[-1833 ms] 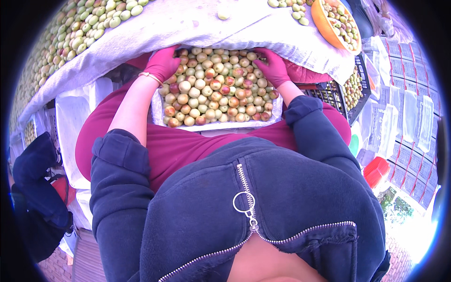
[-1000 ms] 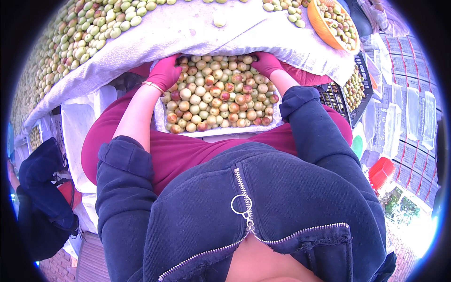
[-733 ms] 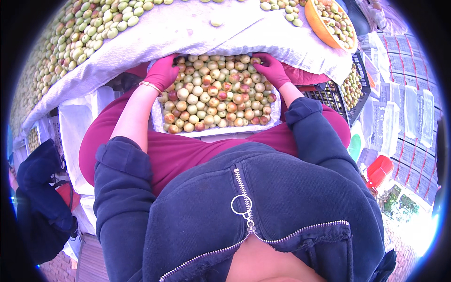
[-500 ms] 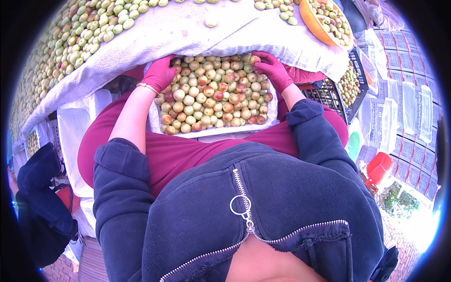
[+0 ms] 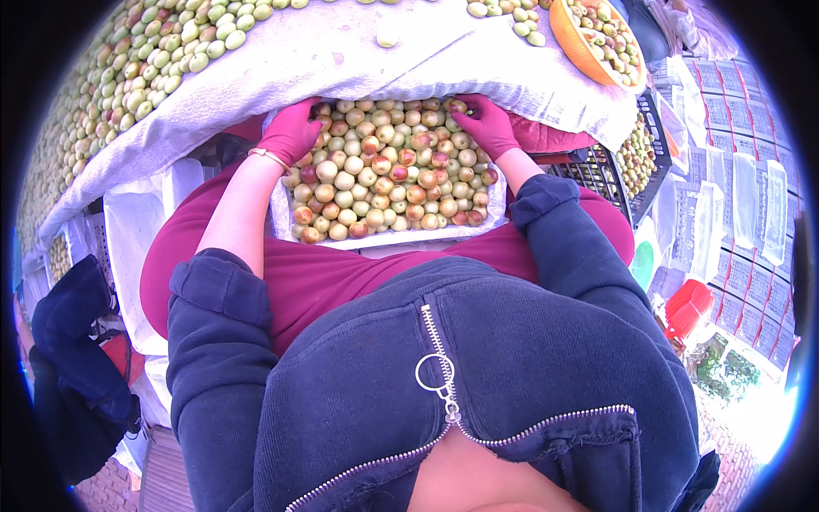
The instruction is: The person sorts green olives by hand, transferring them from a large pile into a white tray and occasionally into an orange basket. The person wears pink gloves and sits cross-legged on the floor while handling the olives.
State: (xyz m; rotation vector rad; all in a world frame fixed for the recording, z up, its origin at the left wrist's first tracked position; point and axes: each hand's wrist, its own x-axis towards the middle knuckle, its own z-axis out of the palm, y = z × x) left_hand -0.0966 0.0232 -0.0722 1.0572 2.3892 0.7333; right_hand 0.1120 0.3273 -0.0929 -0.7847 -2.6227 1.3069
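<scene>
A white-lined shallow box [image 5: 491, 215] full of small round fruits [image 5: 384, 179], cream-green with red blush, rests between my legs in maroon trousers. My left hand [image 5: 309, 119], in a pink glove, is at its back left corner with fingers curled in; what they hold is hidden. My right hand [image 5: 465, 111], gloved alike, has its thumb and fingers round a fruit [image 5: 456, 106] at the back right corner.
A white cloth [image 5: 537, 68] ahead bears many green fruits [image 5: 145, 68] and an orange basket of fruit [image 5: 589, 60]. A black crate [image 5: 636, 171] and red plastic container [image 5: 689, 307] are at right; a person in dark clothes [image 5: 77, 341] is at far left.
Both hands stay at the box's back corners. My right fingers have shifted slightly around a fruit there, dipping a little since half a second ago. The view has shifted slightly.
</scene>
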